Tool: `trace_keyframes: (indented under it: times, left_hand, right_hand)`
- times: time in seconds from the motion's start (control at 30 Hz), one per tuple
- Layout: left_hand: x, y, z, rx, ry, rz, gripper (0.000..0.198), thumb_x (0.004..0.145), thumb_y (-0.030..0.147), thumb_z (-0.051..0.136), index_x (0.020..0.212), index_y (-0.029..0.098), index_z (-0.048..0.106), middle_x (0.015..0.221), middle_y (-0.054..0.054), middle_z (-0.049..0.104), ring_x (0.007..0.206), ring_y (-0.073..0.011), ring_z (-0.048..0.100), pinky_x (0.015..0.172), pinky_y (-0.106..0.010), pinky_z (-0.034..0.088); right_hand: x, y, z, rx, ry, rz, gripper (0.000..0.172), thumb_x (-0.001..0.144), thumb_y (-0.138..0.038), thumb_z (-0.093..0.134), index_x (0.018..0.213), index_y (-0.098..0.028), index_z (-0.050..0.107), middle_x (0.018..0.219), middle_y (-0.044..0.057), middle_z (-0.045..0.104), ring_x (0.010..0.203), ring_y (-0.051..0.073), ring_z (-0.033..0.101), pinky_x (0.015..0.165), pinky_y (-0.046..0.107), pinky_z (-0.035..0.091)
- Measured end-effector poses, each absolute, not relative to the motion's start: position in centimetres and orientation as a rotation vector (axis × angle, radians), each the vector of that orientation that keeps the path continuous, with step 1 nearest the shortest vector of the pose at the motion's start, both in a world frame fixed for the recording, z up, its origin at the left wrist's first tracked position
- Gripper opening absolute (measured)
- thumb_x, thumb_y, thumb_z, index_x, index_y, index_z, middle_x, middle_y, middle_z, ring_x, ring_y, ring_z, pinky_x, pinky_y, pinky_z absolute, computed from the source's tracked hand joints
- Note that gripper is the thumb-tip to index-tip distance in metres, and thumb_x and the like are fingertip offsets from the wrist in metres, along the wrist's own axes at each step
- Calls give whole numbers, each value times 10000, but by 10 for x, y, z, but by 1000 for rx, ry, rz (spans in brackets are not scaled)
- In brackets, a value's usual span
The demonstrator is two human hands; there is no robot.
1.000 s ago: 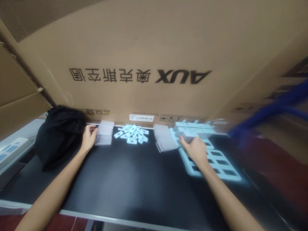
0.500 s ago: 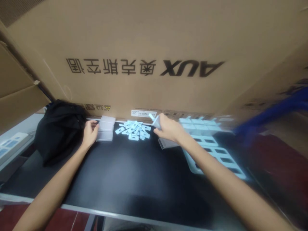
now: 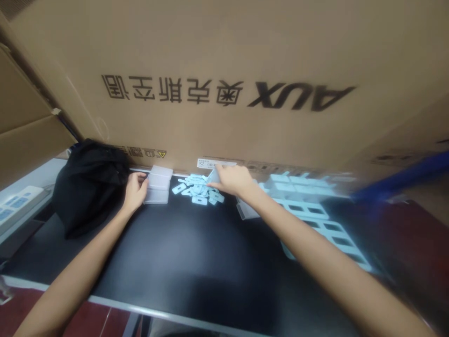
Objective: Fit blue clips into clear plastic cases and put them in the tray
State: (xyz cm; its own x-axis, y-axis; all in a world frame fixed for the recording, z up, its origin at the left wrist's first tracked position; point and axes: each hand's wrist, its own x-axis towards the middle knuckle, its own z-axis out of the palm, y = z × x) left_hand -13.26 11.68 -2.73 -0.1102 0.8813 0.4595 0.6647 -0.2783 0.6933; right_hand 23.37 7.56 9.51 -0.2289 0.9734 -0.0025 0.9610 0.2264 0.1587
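Observation:
My left hand is at the left edge of the translucent plastic lids, thumb and fingers apart, loosely curled and not gripping them. In my right hand is a light-blue ice-pop mould piece, its far side partly hidden by the fingers. It is held over the right side of a heap of light-blue ice-pop sticks. Under my right wrist lies another translucent lid, partly covered. To the right stand light-blue ice-pop moulds with stick handles, behind a light-blue slotted frame.
A large cardboard box walls off the back of the black tabletop. At the left are a black cloth bag and a white case with light-blue parts. A blue bar slants in at the right.
My right hand has moved left with the mould piece, from beside the stick heap to over it. My left hand stays by the lids. The camera view has shifted slightly.

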Motion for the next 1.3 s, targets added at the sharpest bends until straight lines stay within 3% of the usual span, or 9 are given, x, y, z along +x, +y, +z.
trace_keyframes:
  times: [0.1, 0.2, 0.37, 0.5, 0.83, 1.03, 1.13, 1.3]
  left_hand:
    - [-132, 115, -24, 1881, 1739, 1314, 244, 895, 325, 518, 1082, 201, 613, 1140, -110, 628, 1051, -278, 642, 1026, -454, 495]
    - [-132, 114, -23, 1800, 1754, 1299, 259, 898, 313, 470, 1089, 216, 617, 1168, -105, 637, 1106, -293, 630, 1054, -459, 471]
    - [-135, 116, -25, 1700, 1736, 1292, 289, 852, 289, 473, 1098, 231, 613, 1145, -88, 658, 1093, -296, 642, 1014, -438, 482]
    - [-135, 116, -27, 1684, 1728, 1323, 245, 825, 312, 516, 1042, 235, 599, 1067, -65, 672, 1015, -275, 654, 967, -410, 490]
    - [-135, 119, -31, 1681, 1693, 1363, 189, 816, 347, 578, 971, 238, 585, 1019, -40, 674, 980, -239, 651, 948, -372, 492]
    - [-135, 116, -30, 1673, 1688, 1358, 194, 842, 368, 563, 983, 238, 593, 1042, -46, 678, 1013, -243, 653, 965, -373, 483]
    - [-134, 113, -27, 1668, 1709, 1367, 196, 875, 397, 549, 982, 239, 594, 1018, -43, 683, 989, -240, 652, 950, -367, 486]
    - [-130, 110, -20, 1717, 1716, 1424, 240, 909, 462, 551, 970, 232, 581, 980, -46, 685, 969, -243, 649, 918, -351, 496]
  right_hand:
    - [229, 72, 95, 1912, 2437, 124, 663, 998, -604, 471, 1387, -67, 485, 1231, 248, 672, 982, 327, 697, 787, 386, 512]
    - [221, 66, 91, 1866, 2610, -5, 530, 1000, -462, 464, 1352, -66, 497, 1345, 257, 565, 980, 307, 676, 775, 398, 525]
    - [180, 59, 68, 1383, 3146, -207, 481, 929, -310, 600, 1345, -90, 499, 1280, 203, 586, 1154, 305, 601, 989, 443, 507]
    - [135, 62, 47, 1251, 3304, -221, 311, 960, -351, 652, 1192, -161, 565, 1176, 150, 643, 1141, 281, 582, 971, 427, 504]
    - [85, 75, 14, 1383, 3369, -302, 426, 923, -539, 705, 1171, -206, 609, 1146, 124, 689, 1180, 293, 533, 948, 428, 477]
    - [79, 80, 6, 1358, 3396, -330, 428, 900, -543, 733, 1157, -211, 649, 1279, 115, 674, 1195, 281, 511, 967, 420, 465]
    - [94, 72, 15, 1350, 3435, -250, 436, 953, -554, 654, 1210, -201, 663, 1388, 138, 612, 1240, 300, 491, 1019, 456, 462]
    - [183, 45, 53, 1754, 3427, 16, 416, 1013, -412, 512, 1368, -206, 587, 1324, 161, 615, 1250, 328, 510, 1087, 539, 414]
